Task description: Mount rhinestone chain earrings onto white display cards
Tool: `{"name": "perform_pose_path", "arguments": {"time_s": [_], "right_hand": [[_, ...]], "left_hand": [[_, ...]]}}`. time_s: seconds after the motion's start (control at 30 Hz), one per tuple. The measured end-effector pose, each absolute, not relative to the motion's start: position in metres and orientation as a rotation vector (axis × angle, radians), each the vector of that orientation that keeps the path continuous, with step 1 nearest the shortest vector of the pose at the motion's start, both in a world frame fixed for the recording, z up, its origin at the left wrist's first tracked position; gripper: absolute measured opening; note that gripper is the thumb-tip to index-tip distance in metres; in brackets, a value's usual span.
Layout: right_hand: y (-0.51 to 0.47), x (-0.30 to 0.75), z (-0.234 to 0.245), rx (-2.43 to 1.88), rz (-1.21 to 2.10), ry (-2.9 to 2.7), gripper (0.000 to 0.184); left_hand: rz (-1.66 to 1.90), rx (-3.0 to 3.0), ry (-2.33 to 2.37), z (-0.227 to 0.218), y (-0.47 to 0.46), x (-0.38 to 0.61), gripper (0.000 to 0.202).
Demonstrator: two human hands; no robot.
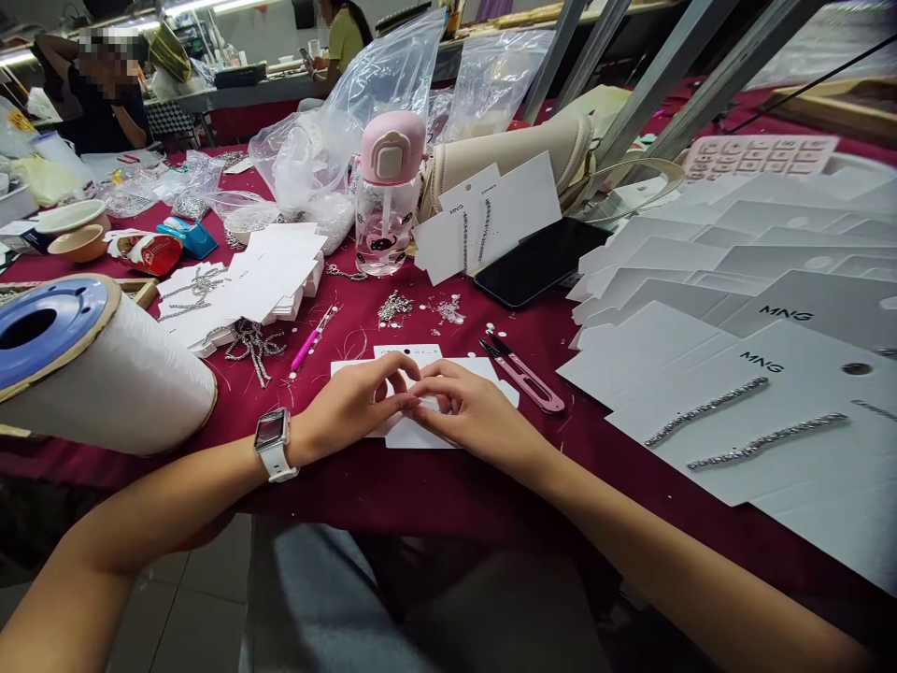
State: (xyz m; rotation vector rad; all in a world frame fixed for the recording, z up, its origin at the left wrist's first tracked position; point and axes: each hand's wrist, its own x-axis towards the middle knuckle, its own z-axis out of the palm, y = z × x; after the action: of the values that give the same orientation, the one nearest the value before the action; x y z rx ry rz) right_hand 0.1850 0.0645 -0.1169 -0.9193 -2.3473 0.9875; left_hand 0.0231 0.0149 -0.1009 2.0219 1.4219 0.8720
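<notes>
My left hand (361, 397), with a white watch (274, 444) on its wrist, and my right hand (476, 411) meet fingertip to fingertip. Both are closed in a pinch over white cards (420, 436) lying flat at the table's front. Whatever the fingers hold is too small or hidden to make out. To the right of the cards lie pink thread snips (533, 381). A thin pink-handled tool (306, 350) rests to the left. Just beyond the cards are a small heap of metal pieces (394, 308) and some clear bits (448, 308).
Overlapping white cards (673, 346) marked MNG cover the right side, some bearing silvery chains (767, 441). A large thread spool (140, 374) stands left, near stacked cards (263, 271). Behind are a pink-lidded bottle (384, 224), a black phone (543, 262) and plastic bags. Two people sit farther back.
</notes>
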Motion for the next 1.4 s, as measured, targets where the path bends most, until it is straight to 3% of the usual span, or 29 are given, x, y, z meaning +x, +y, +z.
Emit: {"name": "perform_pose_path", "arguments": {"time_s": [0.37,0.57,0.7,0.97,1.4], "right_hand": [[0.063,0.182,-0.114,-0.941,1.062,-2.314,0.01],[0.065,0.184,-0.112,-0.925,1.136,-2.307,0.011],[0.064,0.185,-0.112,-0.925,1.14,-2.315,0.009],[0.065,0.185,-0.113,-0.908,1.154,-2.273,0.008],[0.067,0.184,-0.112,-0.918,1.193,-2.215,0.015]], "left_hand": [[0.893,1.986,1.411,-0.1,0.014,0.024,0.017],[0.74,1.926,1.393,-0.094,0.019,0.015,0.045],[0.542,2.051,1.456,-0.092,0.019,0.012,0.035],[0.587,2.022,1.492,-0.098,0.016,0.018,0.016],[0.695,1.94,1.512,-0.105,0.018,0.019,0.015]]}}
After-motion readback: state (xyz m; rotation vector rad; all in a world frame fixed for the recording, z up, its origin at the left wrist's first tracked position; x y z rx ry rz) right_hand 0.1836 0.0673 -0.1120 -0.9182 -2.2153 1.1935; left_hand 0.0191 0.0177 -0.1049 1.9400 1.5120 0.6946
